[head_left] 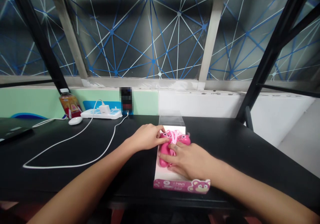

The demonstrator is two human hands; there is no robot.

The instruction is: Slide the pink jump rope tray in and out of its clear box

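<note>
Far left of the grip, on a smooth black desk [217, 137], a thin dark slab [15, 134], partly out of view. Beyond the left forearm [95, 175], a translucent bottle [69, 104], white-capped, amber and red; just beside, a rounded, glossy white mouse [75, 121]; next, a long white plastic power strip [111, 114] bearing a boxy charger [104, 109], with a smooth white cable [57, 167] looping near the forearm, and an upright dark device [126, 100], blurred to squares.

At the centre, left hand [147, 138] with bent fingers, touching the far end of the pink handled cord [164, 152]: smooth, bulbous handles with round eyes, soft paler strands bundled between. Directly beneath both hands, inside a shallow white tray [162, 175] with printed pink front lip and bear-head cut-out; beyond, a clear plastic flap [172, 120]. Right hand [192, 157] laid across the nearer part, fingers curved, slightly spread, palm hidden. For both, impossible to tell how tightly closed, or whether holding or merely pressing. Well to the right, a slanting black post [265, 68].
</note>
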